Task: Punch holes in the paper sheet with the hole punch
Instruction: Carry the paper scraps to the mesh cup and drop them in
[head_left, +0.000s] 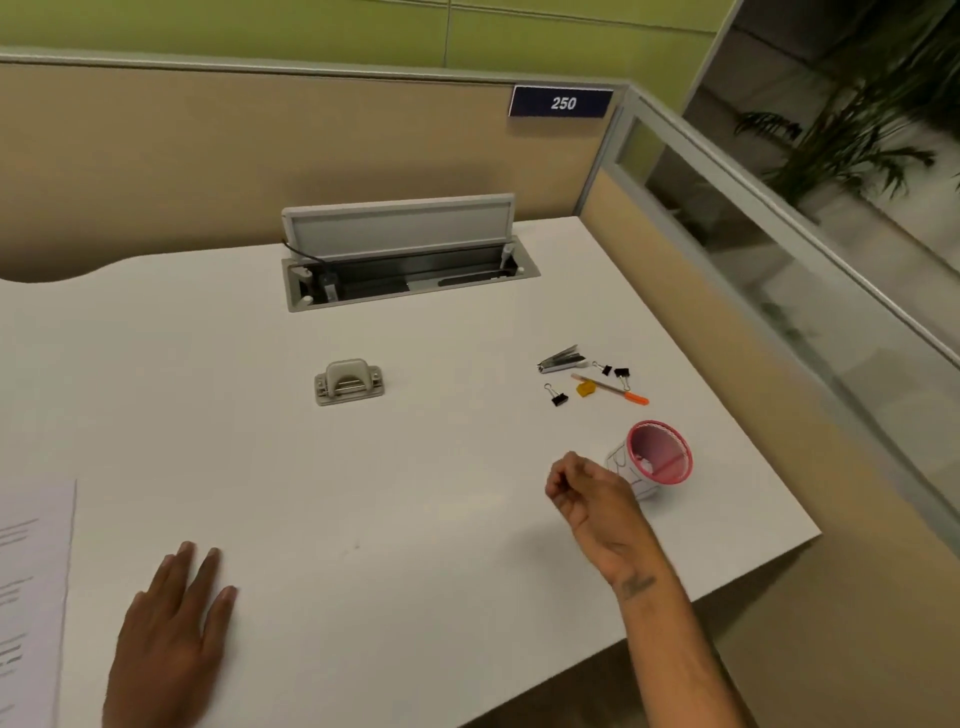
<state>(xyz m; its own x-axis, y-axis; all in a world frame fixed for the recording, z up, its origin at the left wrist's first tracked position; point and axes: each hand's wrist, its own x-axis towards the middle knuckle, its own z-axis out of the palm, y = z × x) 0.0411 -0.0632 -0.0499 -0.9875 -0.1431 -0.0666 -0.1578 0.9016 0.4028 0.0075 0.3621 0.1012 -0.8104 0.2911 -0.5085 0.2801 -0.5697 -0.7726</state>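
Observation:
A grey hole punch (348, 382) stands alone on the white desk (415, 467), a little beyond its middle. The printed paper sheet (31, 597) lies at the desk's left edge, partly cut off by the frame. My left hand (169, 639) rests flat on the desk just right of the sheet, fingers spread, holding nothing. My right hand (582, 491) hovers near the front right with its fingers curled shut and nothing visible in them. Both hands are well short of the punch.
A pink mesh cup (657, 454) lies tipped on its side just right of my right hand. Beyond it lie a nail clipper (561, 359), three binder clips (557, 396) and an orange-tipped pen (613, 388). An open cable tray (405, 275) sits at the back.

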